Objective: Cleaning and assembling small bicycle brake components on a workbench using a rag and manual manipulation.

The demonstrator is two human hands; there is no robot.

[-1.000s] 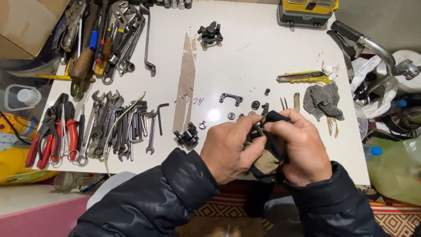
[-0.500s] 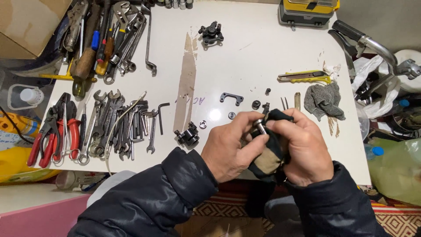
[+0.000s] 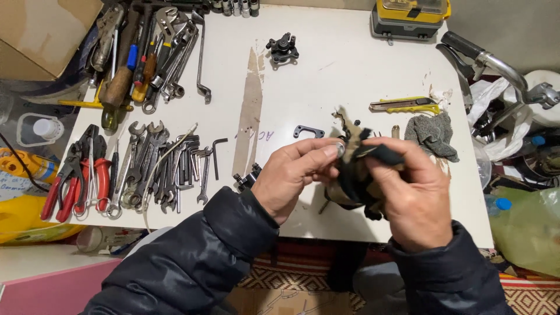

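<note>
Both hands (image 3: 361, 181) grip clamped on rag (image 3: 359, 169); wrenches (image 3: 169, 166) left, knife (image 3: 405, 105) beyond.

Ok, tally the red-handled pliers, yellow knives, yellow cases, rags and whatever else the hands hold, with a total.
Red-handled pliers: 2
Yellow knife: 1
Yellow case: 1
Rags: 2, grey rag on the table, dark rag in the right hand
Small silver part, in the left hand: 1
Total: 7

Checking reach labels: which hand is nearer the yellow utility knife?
Right. The right hand, wrapped in a dark rag, sits just below the yellow utility knife. The left hand is farther off to the knife's lower left, pinching a small metal part.
</note>
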